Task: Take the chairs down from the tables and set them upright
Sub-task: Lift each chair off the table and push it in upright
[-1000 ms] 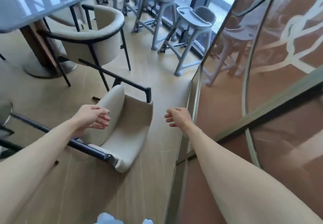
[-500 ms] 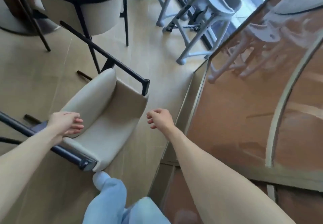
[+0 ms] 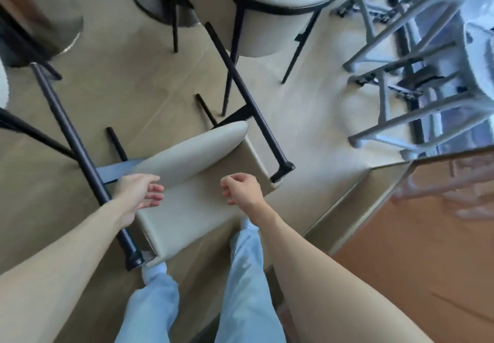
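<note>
The chair lay tipped on the floor directly in front of the person, its cream seat and back facing up toward the camera and its black legs stretched away along the tiles, so it was off the table but not yet upright. Compared with half a second earlier, the person had stepped closer and bent over it: the chair now filled the middle of the view, both trouser legs stood at its near edge, and both arms had come in over the seat. The left hand hovered by the left edge of the seat beside the long black leg, fingers loosely curled and holding nothing. The right hand hung above the right part of the seat, fingers also loosely curled and empty; whether either hand touched the upholstery could not be told. A second chair already stood upright just beyond, with grey high chairs to the right and a table base at the far left. The closing-in suggested the grasp was about to begin: likely each hand would take a side of the frame and swing the chair onto its legs.
</note>
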